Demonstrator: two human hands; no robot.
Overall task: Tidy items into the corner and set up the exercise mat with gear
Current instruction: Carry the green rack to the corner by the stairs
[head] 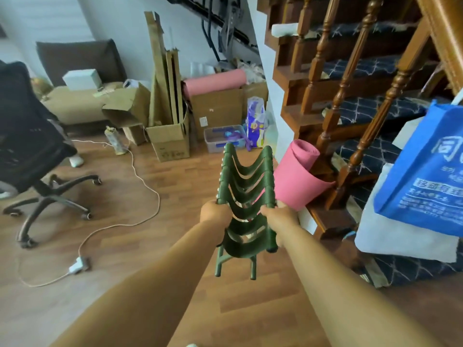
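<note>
Clasping a dark-green folding stool (pixel 244 196) of sagging woven straps: left hand (pixel 215 214), right hand (pixel 279 217).

**Floor** (pixel 175 221): brown wood-look laminate planks.

- Left: black office chair (pixel 30 136), standing on a five-spoke castor base.
- Across the planks: white cable (pixel 158 204) in loose loops, ending at a white plug block (pixel 79 265).
- Along the far wall, left to right:
  - low beige seat (pixel 75 106)
  - upright wrapped roll (pixel 115 142)
  - open carton (pixel 170 146) holding tall cardboard strips
  - large closed carton (pixel 216 111)
  - clear plastic bin (pixel 223 140)
  - purple-and-white pack (pixel 254 121), standing just beside the bin
- Right: pink rolled mat (pixel 295 181), tilted against the stair post, its lower end partly hidden.
</note>
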